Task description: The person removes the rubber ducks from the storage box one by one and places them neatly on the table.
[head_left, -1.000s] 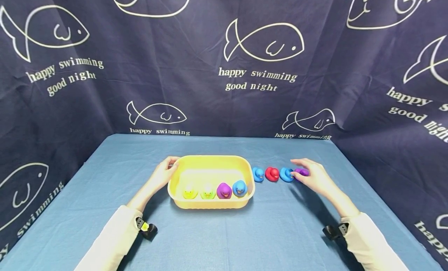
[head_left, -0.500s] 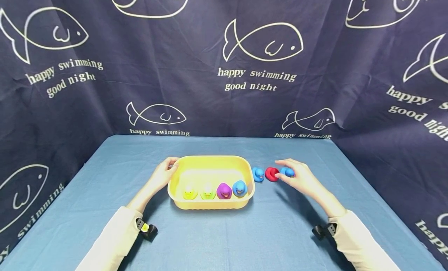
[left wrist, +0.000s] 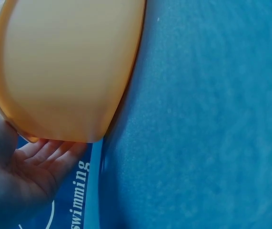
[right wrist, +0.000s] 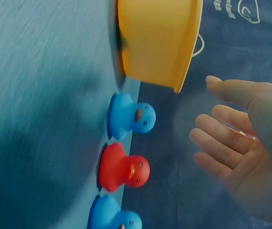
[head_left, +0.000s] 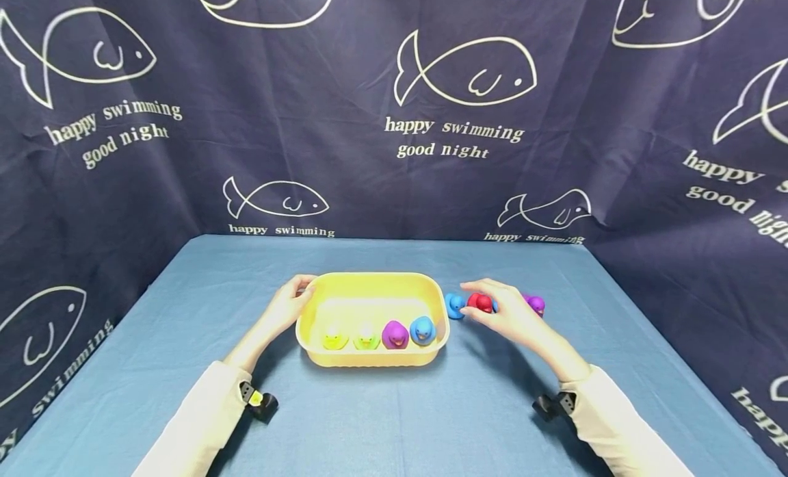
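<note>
My left hand (head_left: 286, 306) holds the left end of a yellow plastic tub (head_left: 372, 358), with its thumb at the rim and its straight fingers along the outer wall (left wrist: 69, 86). Inside, along the front, sit a yellow duck (head_left: 335, 340), a yellow-green duck (head_left: 366, 340), a purple duck (head_left: 395, 335) and a blue duck (head_left: 423, 331). To the tub's right, my right hand (right wrist: 250, 138) hovers with spread fingers, holding nothing. Near it on the table stand a blue duck (right wrist: 131, 116), a red duck (right wrist: 124, 168) and a second blue duck (right wrist: 111, 213), mostly hidden by the hand in the head view.
Farther right, another purple duck (head_left: 535, 304) ends the row. Blue cloth (head_left: 394, 422) covers the table. A dark curtain (head_left: 345, 121) with white fish drawings hangs behind and at both sides.
My right hand has moved left along the row of ducks, from beside the purple duck to near the red and first blue ones. The left hand and tub have stayed in place.
</note>
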Demonstrator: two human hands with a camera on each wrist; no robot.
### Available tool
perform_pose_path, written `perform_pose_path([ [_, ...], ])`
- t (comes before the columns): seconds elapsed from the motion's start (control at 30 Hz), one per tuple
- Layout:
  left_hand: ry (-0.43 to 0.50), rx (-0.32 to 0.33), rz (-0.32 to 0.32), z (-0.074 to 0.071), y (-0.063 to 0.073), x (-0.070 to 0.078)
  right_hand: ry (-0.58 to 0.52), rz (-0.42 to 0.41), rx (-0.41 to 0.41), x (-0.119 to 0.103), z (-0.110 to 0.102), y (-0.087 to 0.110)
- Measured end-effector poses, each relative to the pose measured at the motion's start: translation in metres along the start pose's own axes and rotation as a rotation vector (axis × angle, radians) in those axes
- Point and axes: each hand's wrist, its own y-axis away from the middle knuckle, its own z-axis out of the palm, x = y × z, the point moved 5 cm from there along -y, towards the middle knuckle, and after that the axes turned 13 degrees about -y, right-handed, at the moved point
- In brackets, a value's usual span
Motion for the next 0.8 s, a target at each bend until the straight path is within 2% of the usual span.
perform_pose_path([
  [0.2, 0.002, -0.004, 0.002, -0.002, 0.0, 0.001, -0.026, -0.007, -0.046, -0.012, 0.009, -0.005],
  [0.63, 0.009, -0.001, 0.0, -0.001, 0.0, 0.0, -0.089, -0.093, -0.141, -0.035, 0.03, -0.014],
  [0.8, 0.014, 0.0, 0.002, -0.001, 0.0, 0.001, -0.108, -0.067, -0.202, -0.038, 0.038, -0.019],
])
